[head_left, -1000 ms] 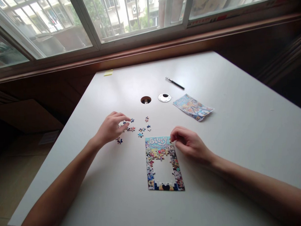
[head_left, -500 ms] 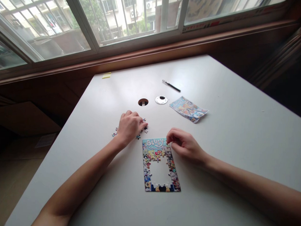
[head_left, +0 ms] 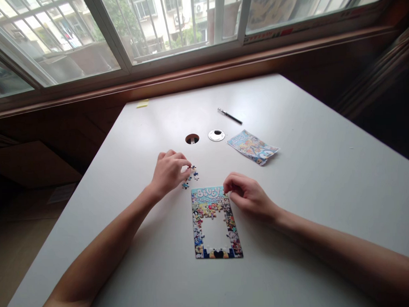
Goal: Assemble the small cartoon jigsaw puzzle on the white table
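Cardboard loose pieces [head_left: 192,175]: a small scatter on the white table [head_left: 309,190], just off the 11 o'clock corner of the puzzle frame [head_left: 216,222].
Left hand [head_left: 167,172]: it's the nearer one! The pieces sit at its 3 o'clock, fingertips bunched together right on the scatter; gripping one? Can't tell.
Frame: long axis runs 12 to 6, middle unfilled.
Right hand [head_left: 246,196]: curled nearly closed at the frame's 1 o'clock corner, nothing visible in it.
Around: packet [head_left: 253,147], metal cap [head_left: 216,135], cable hole [head_left: 192,138] and pen [head_left: 229,116] out towards 12 and 1 o'clock, well apart; nothing stands between hand and pieces.
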`<state>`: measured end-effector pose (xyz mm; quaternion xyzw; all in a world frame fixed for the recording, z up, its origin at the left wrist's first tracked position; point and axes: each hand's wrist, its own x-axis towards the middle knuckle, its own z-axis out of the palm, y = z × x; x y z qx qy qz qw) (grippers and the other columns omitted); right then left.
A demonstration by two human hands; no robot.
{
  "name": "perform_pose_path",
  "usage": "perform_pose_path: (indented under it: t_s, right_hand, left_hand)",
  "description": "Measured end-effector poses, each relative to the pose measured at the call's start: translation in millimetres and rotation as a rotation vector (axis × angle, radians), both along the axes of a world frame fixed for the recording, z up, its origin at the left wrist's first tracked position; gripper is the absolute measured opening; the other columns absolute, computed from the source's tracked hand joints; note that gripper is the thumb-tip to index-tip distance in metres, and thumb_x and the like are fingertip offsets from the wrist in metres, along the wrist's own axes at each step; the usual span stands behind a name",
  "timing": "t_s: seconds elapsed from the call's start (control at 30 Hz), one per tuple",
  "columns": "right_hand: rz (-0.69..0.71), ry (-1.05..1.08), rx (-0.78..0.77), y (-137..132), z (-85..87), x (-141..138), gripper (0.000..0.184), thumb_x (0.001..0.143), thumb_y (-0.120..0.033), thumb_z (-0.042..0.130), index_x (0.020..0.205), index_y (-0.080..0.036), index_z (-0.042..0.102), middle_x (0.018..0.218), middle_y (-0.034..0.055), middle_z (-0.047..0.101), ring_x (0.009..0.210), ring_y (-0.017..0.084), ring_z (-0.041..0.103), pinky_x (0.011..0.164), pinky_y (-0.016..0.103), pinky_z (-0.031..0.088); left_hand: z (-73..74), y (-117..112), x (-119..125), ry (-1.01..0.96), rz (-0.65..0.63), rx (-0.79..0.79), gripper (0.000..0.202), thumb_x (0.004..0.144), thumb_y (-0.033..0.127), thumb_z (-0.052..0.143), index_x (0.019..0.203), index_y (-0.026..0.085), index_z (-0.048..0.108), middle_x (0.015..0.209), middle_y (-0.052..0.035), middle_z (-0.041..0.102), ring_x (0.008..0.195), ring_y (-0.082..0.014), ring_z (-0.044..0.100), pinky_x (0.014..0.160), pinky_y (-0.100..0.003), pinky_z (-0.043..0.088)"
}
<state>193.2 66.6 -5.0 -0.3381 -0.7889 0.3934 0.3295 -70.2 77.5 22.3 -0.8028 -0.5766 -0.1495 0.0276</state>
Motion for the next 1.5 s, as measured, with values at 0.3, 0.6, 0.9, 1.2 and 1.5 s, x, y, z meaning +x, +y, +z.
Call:
perform_pose_path:
  t_s: [0.3, 0.6, 0.9, 1.2, 1.5]
  right_hand:
    - [0.004, -0.003, 0.016, 0, -0.7, 1, 0.024, 0.069, 0.001, 0.045, 0.075, -0.019, 0.056, 0.074, 0.0002, 0.053, 0.065, 0.014, 0.047, 0.058, 0.026, 0.036]
    - [0.024, -0.004, 0.001, 2, -4.2, 2, 0.023, 0.071, 0.0, 0.045, 0.076, -0.02, 0.056, 0.076, 0.0003, 0.054, 0.067, 0.015, 0.049, 0.06, 0.028, 0.037]
    - [0.04, -0.017, -0.006, 3, -4.8, 3, 0.022, 0.073, -0.001, 0.045, 0.078, -0.02, 0.055, 0.077, 0.0012, 0.054, 0.07, 0.016, 0.051, 0.062, 0.029, 0.038]
    - [0.051, -0.026, 0.003, 4, -4.8, 4, 0.022, 0.073, -0.001, 0.046, 0.078, -0.021, 0.055, 0.078, 0.0011, 0.055, 0.071, 0.017, 0.052, 0.063, 0.03, 0.04]
    - [0.052, -0.034, -0.006, 3, -4.2, 5, 0.022, 0.074, -0.001, 0.047, 0.078, -0.021, 0.055, 0.078, 0.0017, 0.056, 0.072, 0.017, 0.053, 0.064, 0.03, 0.04]
  left_hand:
    - [28.7, -37, -54, 0.007, -0.023, -0.215, 0.014, 0.088, 0.036, 0.062, 0.089, 0.029, 0.074, 0.098, 0.0007, 0.072, 0.094, -0.021, 0.057, 0.087, -0.038, 0.03]
    - [32.5, -33, -79, 0.051, -0.059, -0.281, 0.016, 0.09, 0.034, 0.06, 0.089, 0.029, 0.075, 0.092, 0.0001, 0.072, 0.089, -0.0198, 0.061, 0.084, -0.036, 0.034]
    - [7.1, -27, -59, -0.003, -0.168, -0.16, 0.018, 0.09, 0.04, 0.062, 0.097, 0.028, 0.074, 0.093, -0.0025, 0.069, 0.094, -0.0205, 0.055, 0.087, -0.036, 0.037]
    - [16.2, -28, -62, -0.059, -0.203, -0.223, 0.018, 0.088, 0.023, 0.059, 0.097, 0.029, 0.073, 0.097, -0.0002, 0.07, 0.097, -0.0192, 0.056, 0.09, -0.034, 0.037]
    - [26.8, -34, -58, -0.039, -0.213, -0.31, 0.019, 0.089, 0.042, 0.061, 0.088, 0.029, 0.075, 0.09, -0.0002, 0.07, 0.094, -0.02, 0.056, 0.092, -0.036, 0.034]
